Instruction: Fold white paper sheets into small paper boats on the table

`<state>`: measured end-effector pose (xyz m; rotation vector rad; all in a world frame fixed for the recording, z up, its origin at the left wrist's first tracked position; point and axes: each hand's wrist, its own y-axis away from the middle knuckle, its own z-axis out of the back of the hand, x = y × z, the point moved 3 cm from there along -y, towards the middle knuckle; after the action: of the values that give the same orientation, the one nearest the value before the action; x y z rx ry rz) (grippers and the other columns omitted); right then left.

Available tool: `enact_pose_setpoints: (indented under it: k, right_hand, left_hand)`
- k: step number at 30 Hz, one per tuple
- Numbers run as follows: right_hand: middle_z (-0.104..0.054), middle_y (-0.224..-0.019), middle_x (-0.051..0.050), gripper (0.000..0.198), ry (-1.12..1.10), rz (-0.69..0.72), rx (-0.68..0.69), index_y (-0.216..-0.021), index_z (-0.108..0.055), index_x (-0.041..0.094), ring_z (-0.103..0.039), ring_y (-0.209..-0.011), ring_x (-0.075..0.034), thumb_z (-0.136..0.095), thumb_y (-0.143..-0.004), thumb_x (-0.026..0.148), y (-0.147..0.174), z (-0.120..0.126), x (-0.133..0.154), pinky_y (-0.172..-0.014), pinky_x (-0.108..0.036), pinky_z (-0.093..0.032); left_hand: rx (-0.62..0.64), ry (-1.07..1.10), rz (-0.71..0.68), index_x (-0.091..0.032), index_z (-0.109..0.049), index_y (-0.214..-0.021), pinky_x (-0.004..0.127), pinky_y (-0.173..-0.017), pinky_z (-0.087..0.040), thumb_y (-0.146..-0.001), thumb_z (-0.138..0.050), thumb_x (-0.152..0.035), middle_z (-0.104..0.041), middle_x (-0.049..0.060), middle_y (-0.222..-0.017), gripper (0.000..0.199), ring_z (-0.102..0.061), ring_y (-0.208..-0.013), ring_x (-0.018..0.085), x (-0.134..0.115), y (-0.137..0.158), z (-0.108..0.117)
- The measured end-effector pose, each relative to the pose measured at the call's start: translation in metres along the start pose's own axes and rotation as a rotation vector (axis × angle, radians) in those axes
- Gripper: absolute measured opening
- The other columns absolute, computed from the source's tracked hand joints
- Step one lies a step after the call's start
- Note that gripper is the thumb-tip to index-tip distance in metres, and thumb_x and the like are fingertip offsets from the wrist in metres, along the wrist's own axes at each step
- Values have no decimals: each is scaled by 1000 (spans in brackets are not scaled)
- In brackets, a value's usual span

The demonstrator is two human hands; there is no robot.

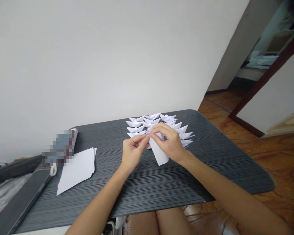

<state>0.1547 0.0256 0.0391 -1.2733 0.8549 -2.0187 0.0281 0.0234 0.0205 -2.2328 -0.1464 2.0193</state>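
Between my two hands, above the dark table, is a white sheet of paper (159,151), bent over with its loose end hanging toward me. My left hand (134,150) pinches its upper left corner between thumb and fingers. The fingers of my right hand (170,140) close on the same upper edge, close beside the left fingertips, and cover part of the sheet. Just behind the hands stand several folded white paper boats (136,129) in rows; my right hand hides some of them.
A stack of white paper (78,169) lies on the left of the dark table (107,140). Beyond it is a blurred-out object (60,147) with a white loop. A white wall (112,58) rises behind the table. Wooden floor (235,130) and a doorway are at the right.
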Motion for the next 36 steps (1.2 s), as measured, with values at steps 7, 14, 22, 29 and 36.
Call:
enact_pose_setpoints:
  k: [7, 14, 22, 29, 36]
  right_hand:
    - [-61, -79, -6, 18, -340, -489, 53, -83, -57, 14, -58, -72, -15, -58, -70, 24, -1, -2, -22, -66, -29, -45]
    - [-57, -58, 0, 20, -502, -721, 100, -59, -57, 12, -53, -56, -10, -64, -62, 30, 1, 0, -33, -56, -23, -41]
    - [-60, -57, 0, 20, -584, -854, 273, -60, -53, 12, -55, -53, -10, -66, -62, 27, 6, -5, -29, -53, -22, -41]
    - [-62, -58, -1, 24, -611, -925, 387, -73, -59, 10, -55, -51, -10, -68, -60, 28, 10, -10, -28, -52, -23, -43]
    - [-61, -53, 0, 20, -667, -950, 526, -62, -58, 10, -56, -46, -9, -69, -57, 26, 14, -15, -21, -50, -22, -46]
  left_hand:
    - [-50, -51, -36, -11, -69, -78, 30, -65, -54, -62, -65, -28, -70, 6, -74, 23, -65, -68, 19, 0, -2, 4]
    - [-55, -67, -38, -11, -69, -77, 29, -64, -54, -62, -65, -29, -70, 7, -74, 24, -64, -69, 19, 0, -4, 6]
    - [-117, 2, -17, -9, -68, -76, 27, -62, -53, -62, -66, -29, -69, 6, -70, 24, -63, -61, 15, 3, -8, 13]
    - [-140, 56, -3, -7, -67, -78, 29, -61, -53, -60, -67, -29, -68, 6, -67, 28, -63, -63, 17, 6, -12, 17]
    - [-227, 26, -61, -8, -67, -75, 26, -57, -52, -60, -66, -28, -68, 8, -69, 25, -62, -61, 15, 2, -17, 25]
